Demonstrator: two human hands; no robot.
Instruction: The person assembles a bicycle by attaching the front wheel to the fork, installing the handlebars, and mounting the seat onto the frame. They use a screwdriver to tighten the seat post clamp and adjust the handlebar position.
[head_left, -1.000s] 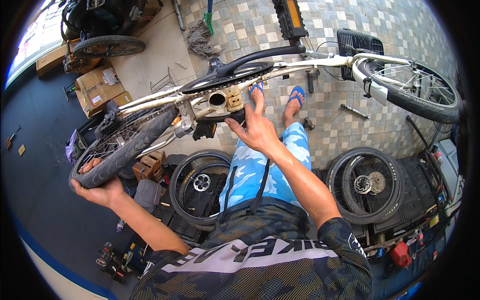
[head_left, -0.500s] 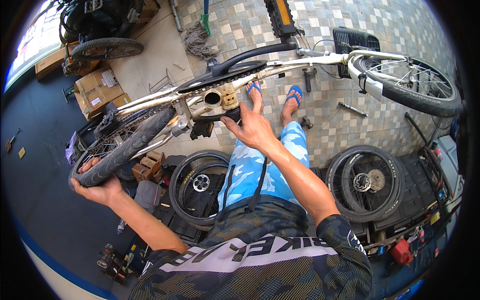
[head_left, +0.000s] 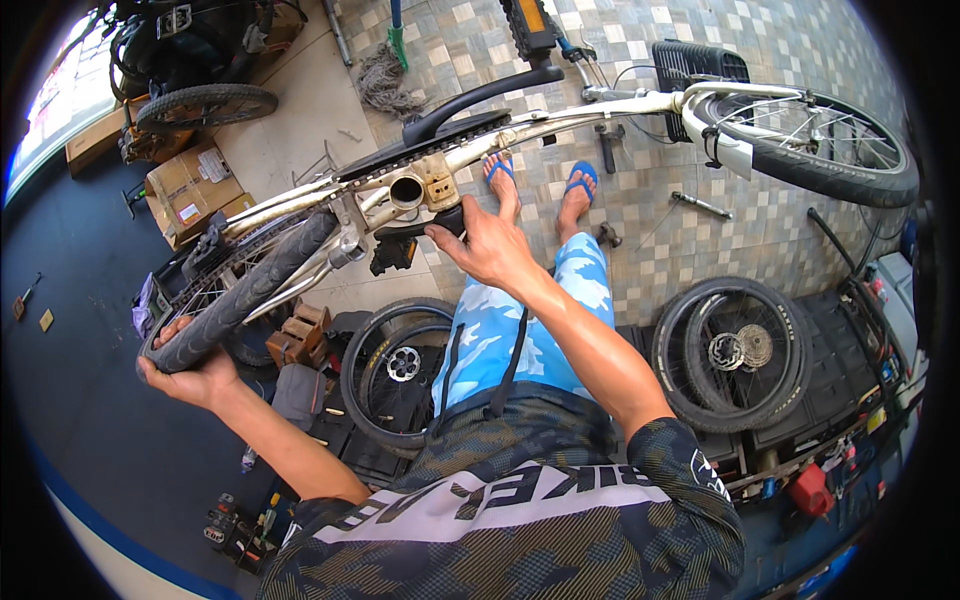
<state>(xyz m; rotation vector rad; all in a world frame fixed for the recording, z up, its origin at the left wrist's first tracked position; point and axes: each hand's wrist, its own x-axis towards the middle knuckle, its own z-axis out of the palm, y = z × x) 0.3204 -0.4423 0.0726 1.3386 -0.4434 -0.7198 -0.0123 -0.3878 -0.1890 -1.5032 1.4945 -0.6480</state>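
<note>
A white bicycle (head_left: pixel 612 106) is held tilted across the view, its front wheel (head_left: pixel 815 140) at the right. At the left, my left hand (head_left: pixel 195 372) is wrapped round the knobby rear tyre (head_left: pixel 262 295). My right hand (head_left: pixel 487 248) grips a black part, apparently the near crank arm (head_left: pixel 425 227), beside the frame's open round tube end (head_left: pixel 407 192); its fingertips are partly hidden. A black pedal (head_left: pixel 393 256) hangs at that arm's other end. Above the frame are the black chainring (head_left: pixel 420 148), the far crank arm (head_left: pixel 482 101) and its pedal with an orange reflector (head_left: pixel 530 28).
Loose wheels lie at my left (head_left: pixel 398 366) and right (head_left: pixel 738 352). A hammer (head_left: pixel 607 148), a metal tube-shaped tool (head_left: pixel 702 206) and a mop (head_left: pixel 384 80) rest on the tiled floor. Cardboard boxes (head_left: pixel 200 190) stand at the left; a red container (head_left: pixel 810 490) sits among tools at the lower right.
The bicycle has shifted slightly left and up in the picture, its front wheel most clearly. Both hands keep their holds. The whole view has also moved a little.
</note>
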